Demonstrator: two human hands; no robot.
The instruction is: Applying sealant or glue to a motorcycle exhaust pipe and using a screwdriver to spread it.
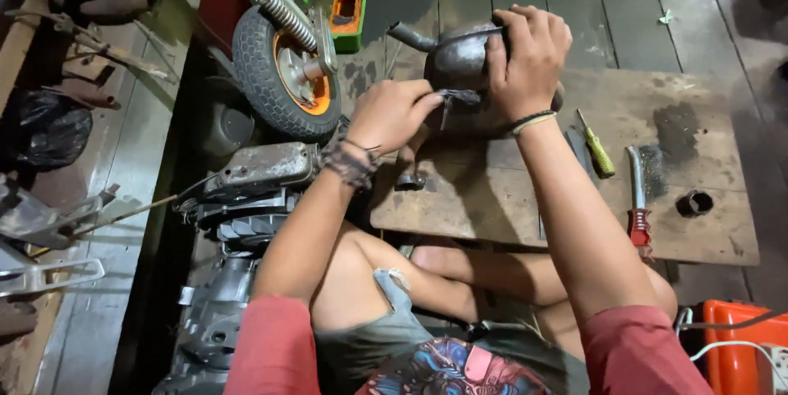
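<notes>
From the head camera, the right hand (525,54) lies clamped over the top of a rounded, dull grey metal vessel with a short spout (460,63), which rests on a stained wooden board (574,198) set on the plank floor. The left hand (392,114) is closed around a small dark scrap, seemingly a bit of abrasive or cloth (458,97), pressed to the vessel's side just beneath the right palm. The vessel looks rigid and fairly heavy, its curved skin probably slick, so the broad top or the spout seem the surest places to hold. Beyond the right wrist lie a yellow-green-handled screwdriver (597,149) and a red-handled curved metal tool (637,198). Outward of the left hand stands a small black tyre on an orange rim (283,75).
</notes>
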